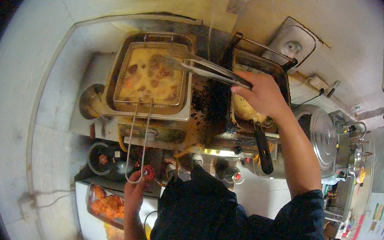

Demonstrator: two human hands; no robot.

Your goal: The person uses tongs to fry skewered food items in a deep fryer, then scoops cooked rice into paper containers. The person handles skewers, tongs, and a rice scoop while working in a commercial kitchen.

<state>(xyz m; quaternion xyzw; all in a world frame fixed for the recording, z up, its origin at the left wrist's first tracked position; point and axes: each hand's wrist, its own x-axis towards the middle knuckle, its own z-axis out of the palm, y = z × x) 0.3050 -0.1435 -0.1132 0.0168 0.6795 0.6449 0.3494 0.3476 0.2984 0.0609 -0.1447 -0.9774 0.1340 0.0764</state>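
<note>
My right hand (pixel 260 94) grips a pair of metal tongs (pixel 215 71), whose tips reach left over the fryer basket. Several browned food pieces (pixel 156 73) lie in bubbling oil inside this wire basket (pixel 183 83), which sits in the left deep fryer (pixel 109 93). The basket's long wire handle (pixel 130 141) extends toward me, and my left hand (pixel 134 190) is at its looped end, with the fingers around the wire. To the right, under my right hand, a second fryer (pixel 288 84) holds a basket with a black handle (pixel 263 149) and pale, foamy oil.
A steel bowl (pixel 91 101) stands left of the fryer. A metal lid (pixel 292 46) leans at the back right, and a large lidded pot (pixel 323 135) stands farther right. Low at left are a dark gas cylinder (pixel 112 164) and a tray of orange fried food (pixel 107 204).
</note>
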